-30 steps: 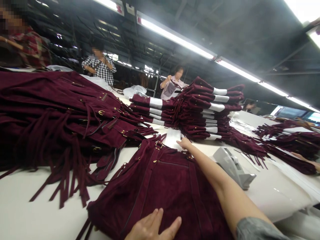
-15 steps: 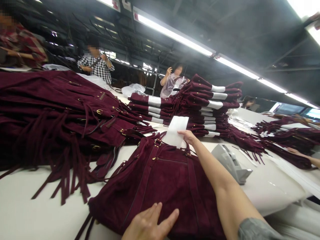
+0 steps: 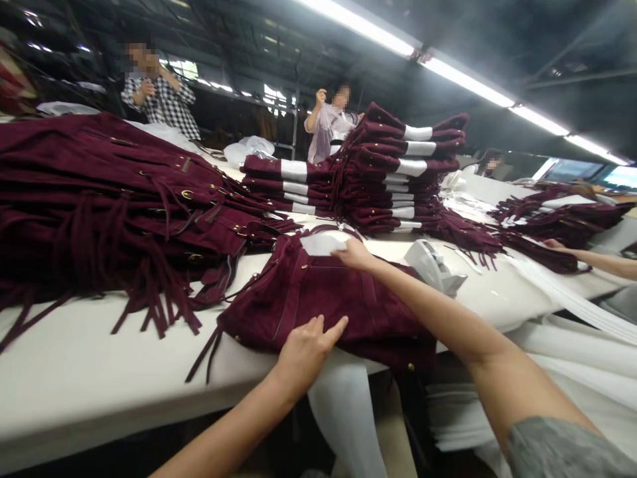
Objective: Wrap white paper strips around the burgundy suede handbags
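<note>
A burgundy suede-looking handbag (image 3: 328, 299) lies on the white table (image 3: 164, 372) in front of me, its front part reaching over the edge. My left hand (image 3: 308, 348) rests on the bag's lower front, fingers stretched out. At the top by the handles, my right hand (image 3: 354, 254) pinches the end of a white strip (image 3: 321, 245), folded down over the bag's upper side. More white strip (image 3: 343, 405) hangs below the bag past the table edge; whether both are one piece is hidden by the bag. Just right of my right forearm stands a grey tape dispenser (image 3: 428, 265).
A loose heap of burgundy fringed bags (image 3: 124, 192) covers the left. Behind the bag rise a tall stack (image 3: 393, 172) and a lower stack (image 3: 293, 186) of bags with white bands. People stand beyond the table, and another person's hand (image 3: 555, 245) works at right.
My right hand has brought the upright strip end down onto the bag's upper side. The view has shifted, showing more of the table's front edge and the hanging strip. My left hand stays on the bag.
</note>
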The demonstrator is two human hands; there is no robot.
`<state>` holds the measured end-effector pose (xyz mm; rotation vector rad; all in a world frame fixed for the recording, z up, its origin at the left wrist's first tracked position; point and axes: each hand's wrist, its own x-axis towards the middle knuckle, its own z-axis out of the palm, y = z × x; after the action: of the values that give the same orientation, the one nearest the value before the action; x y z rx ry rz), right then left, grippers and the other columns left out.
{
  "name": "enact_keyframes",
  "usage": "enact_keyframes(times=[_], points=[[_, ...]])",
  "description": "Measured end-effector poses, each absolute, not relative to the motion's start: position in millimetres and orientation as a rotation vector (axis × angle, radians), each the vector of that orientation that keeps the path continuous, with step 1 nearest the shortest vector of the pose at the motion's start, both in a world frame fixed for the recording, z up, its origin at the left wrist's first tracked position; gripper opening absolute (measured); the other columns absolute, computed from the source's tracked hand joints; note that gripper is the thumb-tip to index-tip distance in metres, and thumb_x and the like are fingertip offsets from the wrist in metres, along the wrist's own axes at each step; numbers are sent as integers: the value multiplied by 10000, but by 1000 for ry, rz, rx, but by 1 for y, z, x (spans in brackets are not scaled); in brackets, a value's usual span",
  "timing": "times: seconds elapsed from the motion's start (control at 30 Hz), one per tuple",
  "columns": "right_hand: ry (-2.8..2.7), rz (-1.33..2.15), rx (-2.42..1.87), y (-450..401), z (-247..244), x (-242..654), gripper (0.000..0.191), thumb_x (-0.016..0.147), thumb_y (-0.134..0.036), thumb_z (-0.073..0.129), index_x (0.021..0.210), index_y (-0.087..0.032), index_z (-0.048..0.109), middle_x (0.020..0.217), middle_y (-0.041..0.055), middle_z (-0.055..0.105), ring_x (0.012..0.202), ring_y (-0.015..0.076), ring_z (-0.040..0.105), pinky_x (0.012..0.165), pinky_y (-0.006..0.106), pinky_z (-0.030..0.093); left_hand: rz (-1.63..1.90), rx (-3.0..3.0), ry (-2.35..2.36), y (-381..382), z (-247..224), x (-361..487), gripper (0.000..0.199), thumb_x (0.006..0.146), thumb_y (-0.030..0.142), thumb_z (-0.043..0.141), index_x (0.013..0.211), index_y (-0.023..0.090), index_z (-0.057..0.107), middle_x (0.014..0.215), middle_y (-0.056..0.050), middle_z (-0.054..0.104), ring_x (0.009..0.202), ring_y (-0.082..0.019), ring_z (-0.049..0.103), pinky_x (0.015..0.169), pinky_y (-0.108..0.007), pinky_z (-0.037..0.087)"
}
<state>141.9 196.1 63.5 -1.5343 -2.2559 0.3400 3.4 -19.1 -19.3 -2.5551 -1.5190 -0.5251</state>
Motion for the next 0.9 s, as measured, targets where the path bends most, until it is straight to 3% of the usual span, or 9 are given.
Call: enact_keyframes(times=[0.17, 0.33, 0.5, 0.67, 0.73, 0.83, 0.9], points=[[-2056, 302, -1544, 192, 79, 138, 240, 858, -296, 643, 964, -89, 701, 971, 133, 711, 888, 218, 661, 761, 268, 491, -449, -2515, -1629, 7, -21, 19, 605, 897, 48, 465, 1442, 298, 389, 975, -105, 665, 854, -213, 683, 705, -291, 575], [-2071, 311, -1402, 133, 45, 161, 291, 912, -310, 552, 763, -115, 708, 721, 55, 703, 709, 198, 668, 668, 249, 500, -425, -2458, -1631, 16, -27, 19, 600, 905, 49, 457, 1449, 291, 378, 1008, -114, 657, 860, -204, 684, 699, -271, 566], [-2152, 253, -1159, 82, 13, 178, 316, 936, -193, 432, 1105, -185, 699, 1179, 53, 680, 1134, 192, 606, 1000, 293, 445, -391, -2420, -1559, 12, -31, 19, 603, 885, 26, 490, 1427, 277, 418, 1107, -142, 636, 865, -201, 680, 732, -288, 573], [-2364, 277, -1103, 85, -5, 184, 311, 817, -103, 556, 1065, -171, 730, 1164, 85, 686, 1153, 207, 602, 1055, 310, 417, -310, -2411, -1457, 4, -40, 20, 587, 864, 20, 507, 1400, 255, 465, 910, -97, 675, 760, -202, 677, 724, -325, 582], [-2420, 287, -1142, 93, -12, 188, 364, 785, -59, 550, 1083, -175, 724, 1186, 86, 674, 1174, 206, 588, 1046, 313, 422, -363, -2445, -1420, 1, -41, 16, 626, 841, 9, 506, 1423, 226, 431, 1013, -121, 680, 826, -219, 682, 778, -362, 582], [-2464, 298, -1204, 100, -18, 195, 477, 766, -42, 539, 1185, -228, 671, 1309, 48, 602, 1264, 202, 511, 1058, 361, 407, -533, -2669, -1375, -3, -28, 3, 611, 816, 56, 546, 1405, 189, 452, 1330, -143, 566, 1141, -241, 604, 975, -374, 513], [-2478, 306, -1229, 101, -20, 197, 496, 775, -61, 544, 1223, -248, 644, 1360, 34, 560, 1295, 204, 477, 1064, 390, 394, -629, -2885, -1374, -1, -5, -7, 445, 856, 155, 555, 1299, 198, 570, 1285, -92, 614, 1147, -215, 607, 991, -326, 501]])
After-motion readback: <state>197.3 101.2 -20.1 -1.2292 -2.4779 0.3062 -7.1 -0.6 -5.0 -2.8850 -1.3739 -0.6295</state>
